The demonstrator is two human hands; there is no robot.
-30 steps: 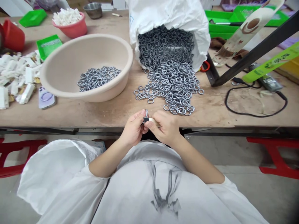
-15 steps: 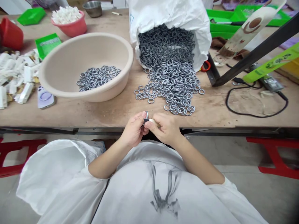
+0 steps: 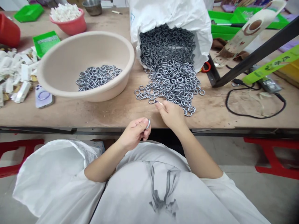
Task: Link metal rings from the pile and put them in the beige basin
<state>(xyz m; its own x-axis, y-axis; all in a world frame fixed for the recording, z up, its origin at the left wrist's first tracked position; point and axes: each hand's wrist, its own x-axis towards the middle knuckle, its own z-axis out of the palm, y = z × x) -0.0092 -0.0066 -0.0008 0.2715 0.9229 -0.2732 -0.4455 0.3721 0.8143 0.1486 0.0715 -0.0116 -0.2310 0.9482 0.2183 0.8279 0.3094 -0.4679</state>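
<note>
One grey ring (image 3: 148,124), likely light, rigid and slick, best pinched by its rim, sits in the narrow grip of the left hand (image 3: 135,132), while at its two o'clock the right hand (image 3: 172,114) grips a dark-tipped tool (image 3: 157,101) beside loose rings (image 3: 173,84) on the counter (image 3: 105,115).

- Nearer than the beige basin (image 3: 109,94) and to its right, the left hand (image 3: 135,132) is covering part of a ring (image 3: 149,124).
- Farther right of the basin, the right hand (image 3: 173,115) is hiding all but the tip of a slim tool (image 3: 159,102).
- Just right of the basin, the top edge is cropping the white sack (image 3: 170,14).
- Left of the basin, the side edge is slicing off a red bucket (image 3: 8,30).
</note>
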